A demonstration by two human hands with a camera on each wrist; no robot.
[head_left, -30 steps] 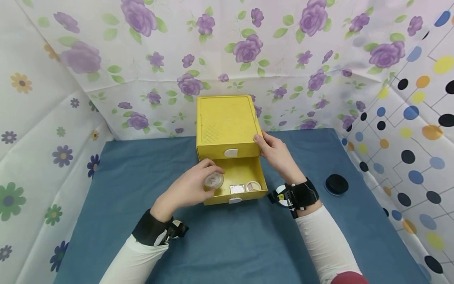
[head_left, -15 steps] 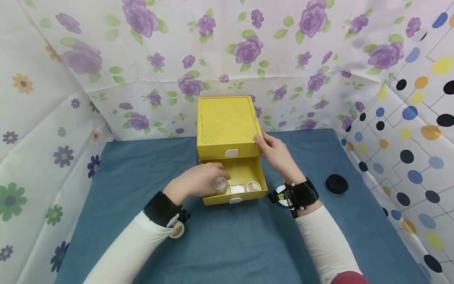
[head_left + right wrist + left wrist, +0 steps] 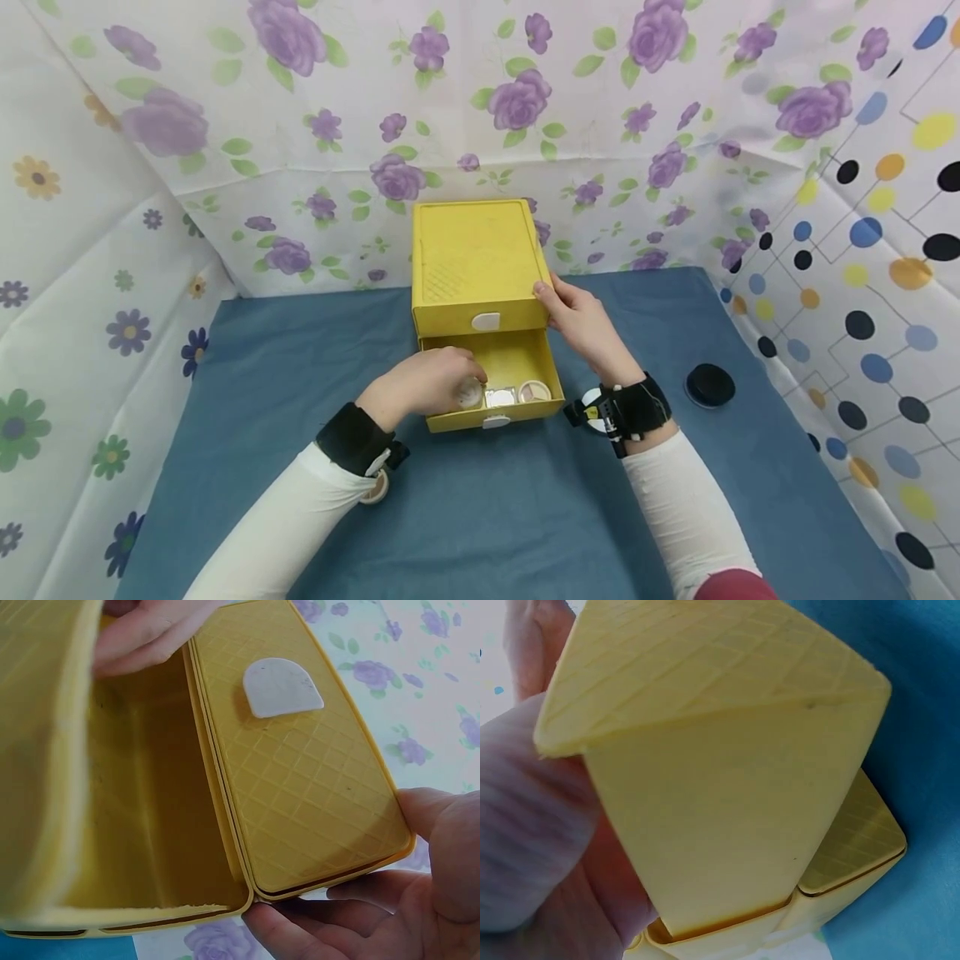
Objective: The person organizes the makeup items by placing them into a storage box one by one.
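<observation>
A yellow two-drawer box (image 3: 480, 258) stands on the blue cloth, its lower drawer (image 3: 517, 354) pulled out. My left hand (image 3: 431, 379) reaches into the drawer's left side and holds a small round clear-topped container (image 3: 470, 394) by its edge. Beside that lie a small shiny square case (image 3: 500, 397) and a round cream-rimmed compact (image 3: 535, 391). My right hand (image 3: 588, 325) grips the box's right side near its upper front corner. In the right wrist view, its thumb and fingers bracket the shut upper drawer front (image 3: 315, 780). The left wrist view shows the drawer's outside (image 3: 712, 817), hiding the left fingertips.
A black round lidded container (image 3: 709, 385) sits to the right on the cloth. Under the right wrist lies a white round item (image 3: 595, 410), partly hidden. A round compact (image 3: 377, 487) shows beside the left wrist. Patterned cloth walls (image 3: 315, 125) enclose the back and sides.
My left hand has moved right and down into the drawer with the round container, which now sits beside the square case. The right hand keeps its hold on the box.
</observation>
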